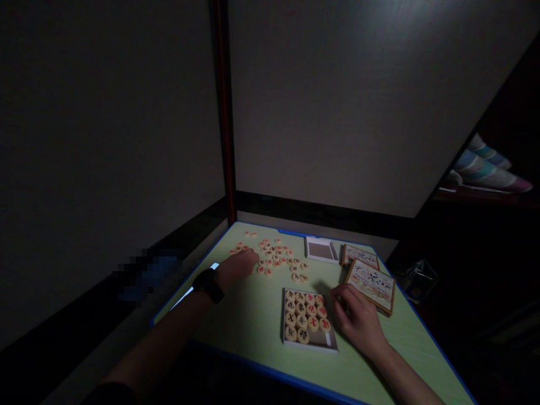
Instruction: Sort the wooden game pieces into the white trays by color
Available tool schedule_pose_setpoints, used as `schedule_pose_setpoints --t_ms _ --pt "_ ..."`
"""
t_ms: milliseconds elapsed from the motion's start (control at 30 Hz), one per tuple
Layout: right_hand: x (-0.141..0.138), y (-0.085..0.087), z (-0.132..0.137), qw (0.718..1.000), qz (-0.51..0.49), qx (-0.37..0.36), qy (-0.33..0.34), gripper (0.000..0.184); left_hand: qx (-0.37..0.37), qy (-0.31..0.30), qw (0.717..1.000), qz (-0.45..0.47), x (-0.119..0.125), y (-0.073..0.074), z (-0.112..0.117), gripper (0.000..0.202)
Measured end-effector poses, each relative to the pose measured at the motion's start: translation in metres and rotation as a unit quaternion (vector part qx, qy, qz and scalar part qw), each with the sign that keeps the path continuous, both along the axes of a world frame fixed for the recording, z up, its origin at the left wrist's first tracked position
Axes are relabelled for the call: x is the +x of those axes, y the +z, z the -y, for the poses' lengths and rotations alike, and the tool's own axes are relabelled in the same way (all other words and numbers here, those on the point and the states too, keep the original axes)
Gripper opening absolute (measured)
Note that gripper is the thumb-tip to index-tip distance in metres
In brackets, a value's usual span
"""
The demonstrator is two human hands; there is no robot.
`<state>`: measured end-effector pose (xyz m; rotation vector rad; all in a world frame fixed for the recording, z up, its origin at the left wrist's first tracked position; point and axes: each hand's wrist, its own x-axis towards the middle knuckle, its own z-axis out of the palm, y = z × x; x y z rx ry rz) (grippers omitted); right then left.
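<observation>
My left hand (241,265), with a dark watch on the wrist, reaches over the table to the near left side of the loose xiangqi pieces (276,258). Its fingers are closed; whatever they may hold is hidden. These round pieces carry red or black characters and lie scattered. In front of me is a shallow white box (310,349) with rows of pieces, black on the left and red on the right. Its lower right corner shows bare bottom. My right hand (358,318) rests beside the box's right edge, fingers loosely bent, thumb apart, no piece visible in it.
Behind the right hand lie two printed box lids (370,284), partly overlapping. A second shallow box (321,250) without pieces stands at the back. A bright-screened flat device (182,297) lies under my left forearm. The green table (248,323) has a blue rim; walls stand behind it.
</observation>
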<state>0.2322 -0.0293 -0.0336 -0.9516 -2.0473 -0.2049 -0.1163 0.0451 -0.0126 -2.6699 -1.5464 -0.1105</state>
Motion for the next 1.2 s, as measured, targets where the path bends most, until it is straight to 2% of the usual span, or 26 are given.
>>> schedule_pose_setpoints --t_ms 167,333,533,733,867,967,1067,1133,1200 --pt "-0.001 0.002 0.001 1.0 -0.002 0.007 0.001 0.01 0.008 -0.023 0.999 0.029 0.007 -0.001 -0.002 0.016" --pt "-0.001 0.002 0.001 1.0 0.003 0.004 0.005 0.011 0.002 -0.051 0.997 0.057 0.017 -0.003 -0.001 0.024" --pt "-0.001 0.001 0.001 1.0 -0.004 0.005 0.005 0.012 -0.01 -0.042 0.998 0.036 0.025 -0.007 -0.002 0.026" --pt "-0.002 0.004 0.002 1.0 -0.001 0.002 0.001 0.012 -0.043 0.014 0.999 -0.005 0.03 0.002 0.006 0.027" --pt "-0.002 0.004 0.002 1.0 -0.011 -0.003 0.005 0.012 -0.038 0.009 0.999 0.002 0.034 0.011 0.012 0.024" --pt "-0.002 0.003 0.002 1.0 -0.018 -0.005 0.008 0.013 -0.014 -0.022 0.997 0.073 0.042 0.022 0.016 0.019" --pt "-0.002 0.003 0.003 0.999 -0.028 -0.017 0.001 0.014 0.004 -0.045 0.974 0.223 0.059 0.031 0.023 0.016" --pt "-0.003 0.006 0.003 0.999 -0.045 -0.022 0.002 0.015 -0.009 -0.051 0.936 0.348 0.076 0.031 0.026 0.016" --pt "-0.006 0.011 0.002 0.997 -0.067 -0.033 0.006 0.015 -0.059 -0.045 0.876 0.477 0.095 0.026 0.027 0.021"
